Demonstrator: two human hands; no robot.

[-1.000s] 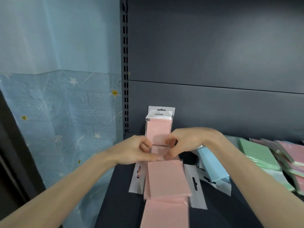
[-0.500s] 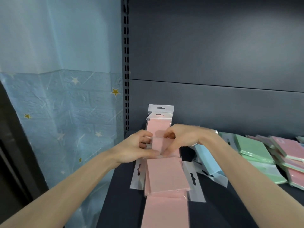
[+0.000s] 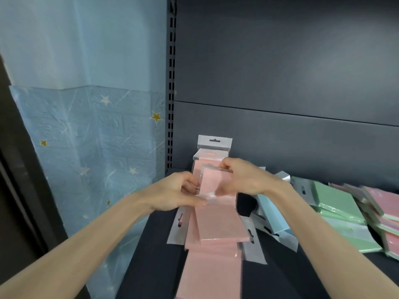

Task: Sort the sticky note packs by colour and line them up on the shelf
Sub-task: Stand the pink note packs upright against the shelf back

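Note:
Between both hands I hold a pink sticky note pack (image 3: 210,182), tilted upright above the shelf. My left hand (image 3: 174,194) pinches its lower left edge. At the pack's top right corner my right hand (image 3: 244,179) grips it. Behind it, two pink packs (image 3: 212,148) stand upright against the back panel. Below the hands, a row of pink packs (image 3: 218,229) lies flat on the dark shelf (image 3: 151,255), running toward me. Blue packs (image 3: 273,216) lie to the right of the row.
Green packs (image 3: 336,201) and darker pink packs (image 3: 382,201) are piled at the far right of the shelf. A slotted upright post (image 3: 171,83) marks the shelf's left end. Blue star-patterned wallpaper (image 3: 86,147) lies beyond it.
Both hands have lifted the pink pack and tipped it more upright, close to the standing packs. The view has shifted a little to the right.

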